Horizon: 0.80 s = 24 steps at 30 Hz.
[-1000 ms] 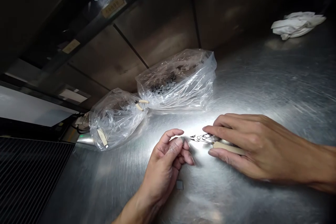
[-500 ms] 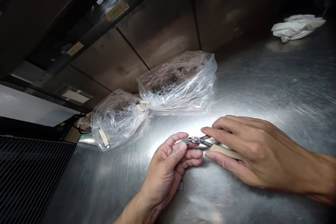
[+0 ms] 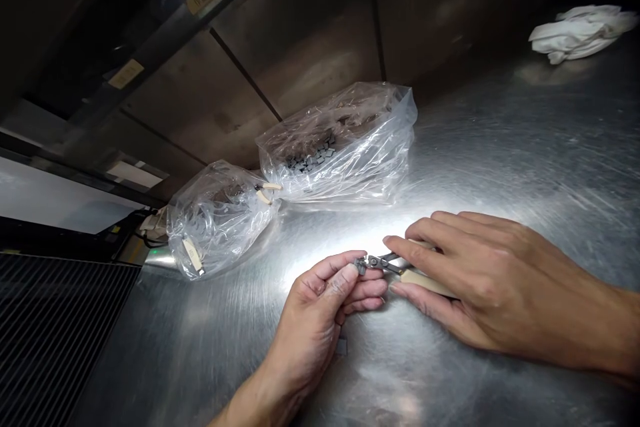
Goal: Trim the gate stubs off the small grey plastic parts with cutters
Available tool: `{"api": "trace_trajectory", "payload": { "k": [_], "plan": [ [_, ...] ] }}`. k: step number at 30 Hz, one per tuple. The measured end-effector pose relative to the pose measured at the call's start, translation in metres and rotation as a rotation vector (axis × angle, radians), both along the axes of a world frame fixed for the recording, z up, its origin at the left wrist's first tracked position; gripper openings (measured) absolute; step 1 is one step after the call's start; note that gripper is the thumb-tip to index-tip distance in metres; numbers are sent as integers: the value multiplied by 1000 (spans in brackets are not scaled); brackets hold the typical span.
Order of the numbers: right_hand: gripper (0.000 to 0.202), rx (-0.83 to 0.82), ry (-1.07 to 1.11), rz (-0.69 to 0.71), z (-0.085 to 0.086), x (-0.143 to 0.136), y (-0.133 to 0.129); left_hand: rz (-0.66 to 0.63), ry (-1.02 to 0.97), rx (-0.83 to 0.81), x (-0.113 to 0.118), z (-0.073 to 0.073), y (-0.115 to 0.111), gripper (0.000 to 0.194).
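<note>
Between thumb and forefinger, my left hand pinches a small grey part. My right hand grips cutting pliers by their cream handles, thumb on one side and fingers on the other. The tips of the pliers' jaws meet the right side of the grey part; whether they are closed on it I cannot tell. Another flat grey piece lies on the metal table, partly hidden behind my left wrist.
A clear plastic bag holding several small grey pieces stands against the back panel. Left of it is a second clear bag; other cream-handled pliers lie between them. A white cloth sits at the far right.
The grey part has turned between my left fingers and shifted slightly right, nearer the pliers' jaws. The whole view has tilted a little.
</note>
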State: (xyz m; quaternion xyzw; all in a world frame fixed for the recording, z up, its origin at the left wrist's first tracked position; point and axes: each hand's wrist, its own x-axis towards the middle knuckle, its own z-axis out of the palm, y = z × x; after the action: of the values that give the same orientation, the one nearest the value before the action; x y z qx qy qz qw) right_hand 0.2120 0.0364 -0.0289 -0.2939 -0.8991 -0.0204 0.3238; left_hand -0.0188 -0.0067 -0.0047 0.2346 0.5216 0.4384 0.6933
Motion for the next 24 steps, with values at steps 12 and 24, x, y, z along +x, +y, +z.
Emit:
{"api": "trace_trajectory", "payload": {
  "k": [12,24],
  "plan": [
    [25,28,-29,-11,0,0,-2,14,5,3,0,2,-1,39],
    [26,8,-28,1,-1,0,-2,12,15,12,1,3,0,37]
  ]
}}
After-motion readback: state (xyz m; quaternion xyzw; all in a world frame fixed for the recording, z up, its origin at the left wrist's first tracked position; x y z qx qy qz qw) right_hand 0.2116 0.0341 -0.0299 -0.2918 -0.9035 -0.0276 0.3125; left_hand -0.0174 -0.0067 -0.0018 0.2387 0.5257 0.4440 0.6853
